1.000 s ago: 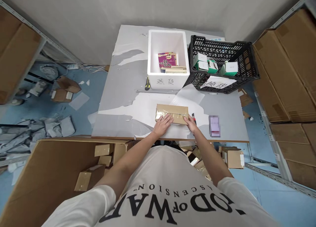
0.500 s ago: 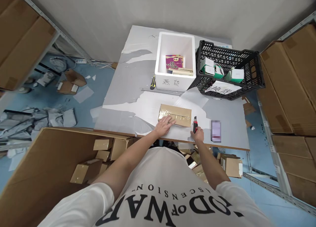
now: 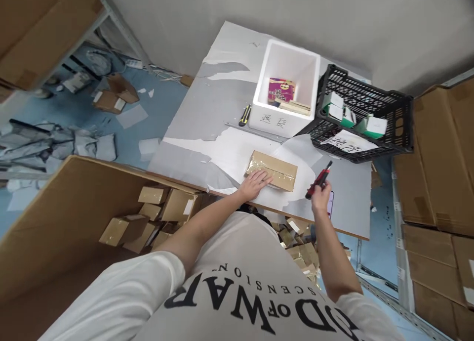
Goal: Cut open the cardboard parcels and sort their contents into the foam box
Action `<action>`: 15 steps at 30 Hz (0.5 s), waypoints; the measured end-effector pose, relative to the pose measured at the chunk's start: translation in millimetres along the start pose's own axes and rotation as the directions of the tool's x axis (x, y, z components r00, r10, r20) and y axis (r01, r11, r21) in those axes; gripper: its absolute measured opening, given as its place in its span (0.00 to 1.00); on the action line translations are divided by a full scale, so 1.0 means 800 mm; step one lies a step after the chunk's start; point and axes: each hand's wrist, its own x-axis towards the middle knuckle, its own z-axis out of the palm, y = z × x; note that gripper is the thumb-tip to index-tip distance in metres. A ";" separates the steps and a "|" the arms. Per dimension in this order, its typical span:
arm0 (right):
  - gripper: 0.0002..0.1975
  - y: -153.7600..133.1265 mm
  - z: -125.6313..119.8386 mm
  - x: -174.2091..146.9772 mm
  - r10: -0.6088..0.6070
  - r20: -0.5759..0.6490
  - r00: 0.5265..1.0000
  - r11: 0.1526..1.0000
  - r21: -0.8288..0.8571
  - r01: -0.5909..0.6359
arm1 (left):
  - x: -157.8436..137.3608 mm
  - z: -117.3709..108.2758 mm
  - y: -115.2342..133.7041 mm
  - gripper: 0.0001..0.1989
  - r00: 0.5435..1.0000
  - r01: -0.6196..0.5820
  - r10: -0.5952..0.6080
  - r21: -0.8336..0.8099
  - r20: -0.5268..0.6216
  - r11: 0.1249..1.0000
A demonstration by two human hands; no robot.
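A small brown cardboard box (image 3: pixel 277 169) with clear tape lies on the white paper on the table. My left hand (image 3: pixel 255 184) rests on its near left side, fingers stretched out flat against the cardboard. To the right of the box, my right hand (image 3: pixel 321 196) is closed around a red and black utility knife (image 3: pixel 319 181). The knife's tip points away from me and to the right, apart from the box. A phone (image 3: pixel 331 202) lies on the table, partly hidden behind my right hand.
A white foam box (image 3: pixel 272 117) with books stands behind the cardboard box. A black crate (image 3: pixel 370 96) with green-white cartons is at its right. A yellow and black utility knife (image 3: pixel 245 115) lies beside the foam box. A large carton (image 3: pixel 74 207) with small boxes stands at my left.
My right hand has lifted the red knife and moved it right, over part of the phone. My left hand stays on the box. The camera view has turned slightly.
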 end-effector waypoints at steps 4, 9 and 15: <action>0.25 -0.049 0.010 -0.003 -0.089 0.278 0.957 0.996 0.013 0.089 | -0.003 0.003 0.006 0.31 0.999 0.033 -0.033 0.004 0.000 0.999; 0.31 -0.094 0.049 -0.014 -0.316 0.680 0.662 0.812 -0.167 0.559 | -0.005 0.001 0.009 0.32 0.999 0.043 -0.043 -0.005 -0.003 0.999; 0.27 -0.124 0.085 -0.003 -0.305 0.901 0.307 0.512 -0.116 0.851 | -0.006 0.001 0.008 0.34 1.000 0.029 -0.028 -0.014 0.006 0.999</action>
